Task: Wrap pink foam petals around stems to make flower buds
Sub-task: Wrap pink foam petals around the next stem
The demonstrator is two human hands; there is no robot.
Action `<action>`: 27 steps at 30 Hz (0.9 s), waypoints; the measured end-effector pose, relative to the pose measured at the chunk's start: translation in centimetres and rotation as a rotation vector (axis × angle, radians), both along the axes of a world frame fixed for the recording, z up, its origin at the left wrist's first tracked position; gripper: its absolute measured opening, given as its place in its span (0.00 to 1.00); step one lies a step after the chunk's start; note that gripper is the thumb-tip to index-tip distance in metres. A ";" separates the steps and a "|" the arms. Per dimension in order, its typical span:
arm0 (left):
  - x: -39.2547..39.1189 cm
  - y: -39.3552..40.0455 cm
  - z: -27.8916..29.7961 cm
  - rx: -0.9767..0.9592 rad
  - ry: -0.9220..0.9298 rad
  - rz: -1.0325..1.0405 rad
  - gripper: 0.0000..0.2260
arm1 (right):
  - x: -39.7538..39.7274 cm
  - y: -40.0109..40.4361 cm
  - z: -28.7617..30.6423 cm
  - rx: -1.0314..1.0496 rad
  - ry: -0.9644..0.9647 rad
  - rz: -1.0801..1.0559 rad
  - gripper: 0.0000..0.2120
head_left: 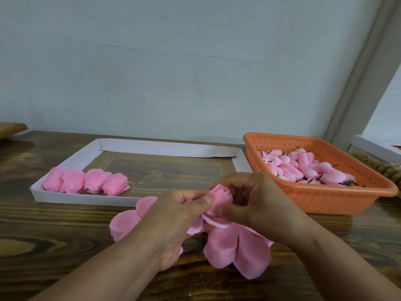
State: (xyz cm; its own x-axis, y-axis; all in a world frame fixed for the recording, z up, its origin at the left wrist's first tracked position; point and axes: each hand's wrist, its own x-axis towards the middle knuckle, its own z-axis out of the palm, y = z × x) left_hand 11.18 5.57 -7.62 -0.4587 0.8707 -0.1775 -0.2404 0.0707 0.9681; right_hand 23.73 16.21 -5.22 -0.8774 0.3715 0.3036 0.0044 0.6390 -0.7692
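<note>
Centrally, near the front edge of the wooden table (54,224), both hands work on one pink bud (220,195). The left hand (173,216) pinches the bud with its thumb pressed on the bud's left side and its fingers curled behind. The right hand (256,205) curls its fingers round the bud's right side, touching it. Loose pink petals (236,246) fan out below the hands and lie on the table; at least four lobes are visible, the rest hidden by the wrists. Far left, a shallow white cardboard tray (86,199) holds four finished pink flowers (86,182) in one row along its near-left corner. Far right, an orange perforated basket (325,202) holds a heap of pink cores on dark stems (303,170), too many and too overlapped to count.
</note>
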 end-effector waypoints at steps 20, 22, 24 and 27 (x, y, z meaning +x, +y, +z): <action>0.1 0.3 -0.7 0.142 -0.130 0.017 0.11 | -0.4 -0.4 -0.4 0.108 -0.005 -0.206 0.05; 0.1 0.3 -0.7 0.091 -0.082 0.049 0.10 | -0.2 -0.6 -0.1 0.208 -0.047 -0.160 0.07; 0.1 0.2 -0.6 0.061 -0.061 0.044 0.10 | -0.1 -0.7 0.0 0.338 -0.080 -0.140 0.08; 0.2 0.1 -0.6 0.048 -0.032 0.028 0.11 | -0.2 -0.9 -0.1 0.445 -0.095 -0.155 0.07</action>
